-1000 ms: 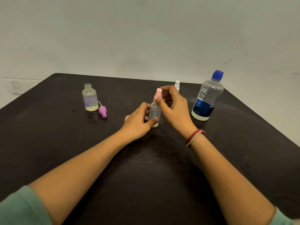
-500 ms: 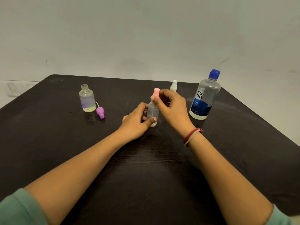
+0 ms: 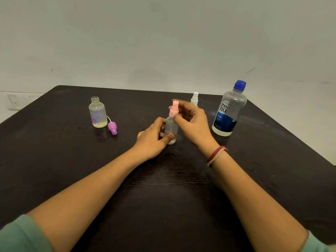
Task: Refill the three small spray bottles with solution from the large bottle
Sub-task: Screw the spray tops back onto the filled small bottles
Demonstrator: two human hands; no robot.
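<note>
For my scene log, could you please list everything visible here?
Table: one, dark.
Large bottle: one, clear, blue cap and label, right side.
Pink-topped spray bottle: one, clear, centre, upright.
Open small bottle: one, clear, yellowish liquid, left side.
Purple spray top: one, lying beside it.
White spray bottle: one, far side, mostly hidden.
Wall socket: one, white, far left.
Bracelet: one, red, right wrist.
Left hand: one, grips the centre bottle's body.
Right hand: one, pinches its pink top.
</note>
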